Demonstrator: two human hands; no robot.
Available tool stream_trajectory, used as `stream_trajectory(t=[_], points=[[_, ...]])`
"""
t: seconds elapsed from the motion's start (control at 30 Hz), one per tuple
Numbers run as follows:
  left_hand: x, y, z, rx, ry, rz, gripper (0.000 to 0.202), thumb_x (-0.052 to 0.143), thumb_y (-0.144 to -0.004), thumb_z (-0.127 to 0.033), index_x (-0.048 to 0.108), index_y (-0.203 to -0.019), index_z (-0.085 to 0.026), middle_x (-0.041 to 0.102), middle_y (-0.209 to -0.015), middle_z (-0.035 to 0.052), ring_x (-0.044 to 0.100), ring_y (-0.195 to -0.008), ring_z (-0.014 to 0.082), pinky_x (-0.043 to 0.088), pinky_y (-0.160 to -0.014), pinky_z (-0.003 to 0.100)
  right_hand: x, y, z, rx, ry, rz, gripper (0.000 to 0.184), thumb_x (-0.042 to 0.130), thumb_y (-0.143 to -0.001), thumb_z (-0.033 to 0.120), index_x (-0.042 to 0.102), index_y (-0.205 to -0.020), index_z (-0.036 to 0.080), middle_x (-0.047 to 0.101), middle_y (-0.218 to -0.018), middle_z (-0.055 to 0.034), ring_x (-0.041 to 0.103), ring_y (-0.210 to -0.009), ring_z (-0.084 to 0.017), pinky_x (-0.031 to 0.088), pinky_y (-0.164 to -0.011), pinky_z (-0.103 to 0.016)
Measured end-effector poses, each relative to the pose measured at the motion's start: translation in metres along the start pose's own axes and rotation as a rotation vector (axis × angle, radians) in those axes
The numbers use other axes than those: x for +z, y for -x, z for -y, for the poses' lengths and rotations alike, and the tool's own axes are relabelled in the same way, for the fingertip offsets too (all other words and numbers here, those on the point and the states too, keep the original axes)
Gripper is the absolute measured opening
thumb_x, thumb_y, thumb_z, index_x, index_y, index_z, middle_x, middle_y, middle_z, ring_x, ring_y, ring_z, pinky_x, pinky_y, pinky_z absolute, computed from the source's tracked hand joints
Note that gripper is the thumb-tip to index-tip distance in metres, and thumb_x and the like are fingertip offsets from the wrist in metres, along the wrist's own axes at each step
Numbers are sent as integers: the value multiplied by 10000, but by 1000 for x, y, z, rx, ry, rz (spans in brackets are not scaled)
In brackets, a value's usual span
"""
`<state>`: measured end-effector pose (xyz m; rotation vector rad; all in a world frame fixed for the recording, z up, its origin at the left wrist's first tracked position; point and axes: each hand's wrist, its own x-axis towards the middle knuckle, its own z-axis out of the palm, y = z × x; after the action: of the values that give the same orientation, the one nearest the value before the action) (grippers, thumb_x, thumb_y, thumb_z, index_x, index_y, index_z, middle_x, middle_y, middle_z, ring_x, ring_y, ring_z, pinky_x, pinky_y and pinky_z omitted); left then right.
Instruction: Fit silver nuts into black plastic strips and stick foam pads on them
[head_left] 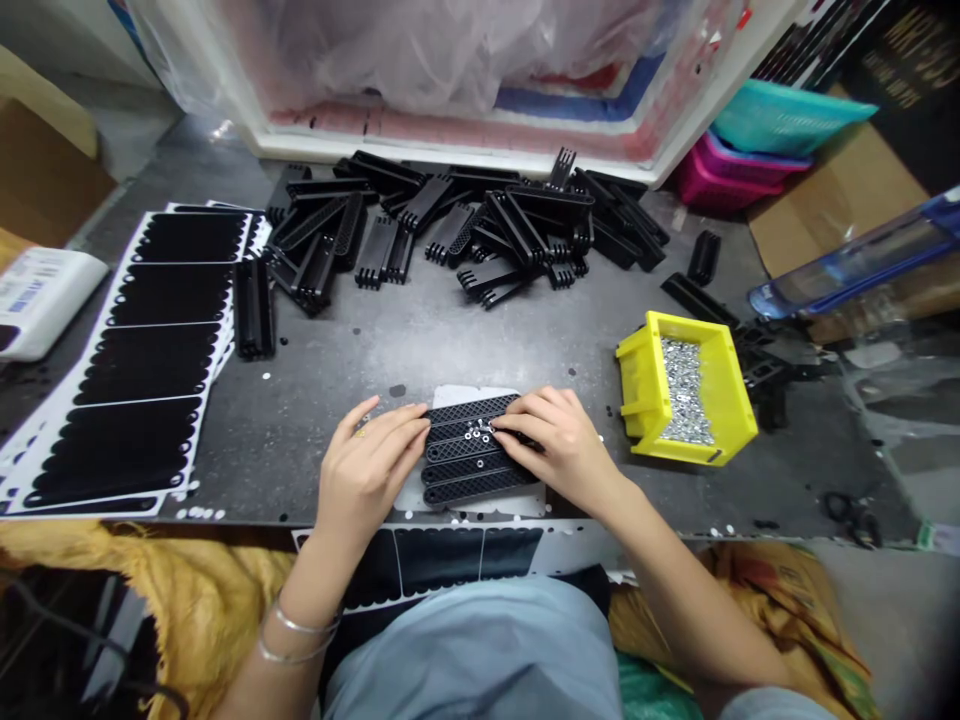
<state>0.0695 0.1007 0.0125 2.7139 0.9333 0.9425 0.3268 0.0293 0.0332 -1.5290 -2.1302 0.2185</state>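
Our left hand (367,470) and right hand (559,445) press in from either side, fingers closed narrowly on four black grilles (480,470) lying together mid-table, with a few silver nuts (476,432) on top. Much looks left: a large heap of grilles (465,220) lies beyond, the yellow bin (645,370) is well filled with nuts, and black sheets (150,350) are stacked to our left.
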Motion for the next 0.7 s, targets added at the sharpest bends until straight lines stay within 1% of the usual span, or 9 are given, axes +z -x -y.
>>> stream_trajectory(t=[0.17,0.23,0.33,0.4,0.47,0.53,0.57,0.7], points=[[5,-2,-3,-122,34,-15,133,620,-1008,-166,701,-1110,-193,802,-1153,62,773,-1032,198,542,-1077,427,-2,1,-13,70,63,-82,113,625,-1019,242,722,-963,232,760,-944,-19,621,-888,-201,381,-790,-362],[7,-2,-4,-134,31,-25,148,612,-1012,-174,700,-1130,-191,801,-1154,65,769,-1041,202,570,-1049,418,-3,0,-20,73,134,-142,123,616,-1017,234,724,-959,231,764,-935,-29,633,-883,-211,391,-789,-373],[8,2,-4,-75,2,-35,194,612,-1009,-155,692,-1184,-186,790,-1198,79,767,-1069,208,569,-1060,421,-2,1,-24,2,186,-169,141,595,-1019,202,735,-1002,215,786,-980,-44,672,-908,-215,425,-820,-387],[8,6,-4,-30,-11,-23,254,617,-1005,-143,674,-1248,-188,770,-1256,93,757,-1116,214,552,-1084,431,-1,6,-23,-43,178,-146,169,585,-1017,181,735,-1086,216,795,-1081,-54,697,-993,-222,448,-876,-396],[8,11,-4,-12,-17,-4,321,616,-1006,-143,641,-1322,-193,740,-1316,109,739,-1168,220,539,-1097,435,0,12,-20,-57,178,-121,229,578,-1015,178,718,-1193,216,778,-1196,-74,696,-1087,-239,457,-922,-414],[7,14,-2,-8,-21,8,358,617,-1006,-141,619,-1360,-188,720,-1350,122,726,-1198,222,531,-1099,431,0,16,-16,-42,165,-108,274,574,-1015,187,698,-1259,203,760,-1247,-97,685,-1129,-256,463,-938,-428],[6,15,-1,-2,-23,13,365,621,-1003,-139,616,-1365,-184,716,-1356,125,723,-1203,222,524,-1102,430,0,17,-15,-20,145,-107,278,570,-1015,190,697,-1262,200,757,-1247,-101,681,-1132,-258,466,-939,-431],[4,14,5,60,-32,36,379,640,-995,-141,621,-1369,-199,716,-1356,109,731,-1187,221,493,-1122,433,1,16,-12,82,55,-114,257,554,-1019,194,718,-1216,225,754,-1218,-79,663,-1125,-254,465,-939,-432]])
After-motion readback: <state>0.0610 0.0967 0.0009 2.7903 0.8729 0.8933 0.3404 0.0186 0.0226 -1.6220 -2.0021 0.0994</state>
